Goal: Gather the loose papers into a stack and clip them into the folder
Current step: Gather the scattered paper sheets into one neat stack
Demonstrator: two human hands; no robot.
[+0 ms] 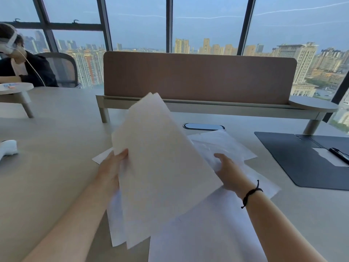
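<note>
Papers (162,159): partial stack pinched in my left hand (111,167); loose sheets (222,144) under my right hand (226,169), fingers spread, nearer the folder (294,157).

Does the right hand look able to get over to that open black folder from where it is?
Probably yes: the right hand rests on loose papers, and only bare desk separates it from the folder.

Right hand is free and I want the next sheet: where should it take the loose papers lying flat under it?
Take the loose papers by the right-hand edge, coming in from the right. They lie flat and fanned on the desk, so slide the right hand's fingers under an overhanging corner. The left hand holds the raised sheets.
</note>
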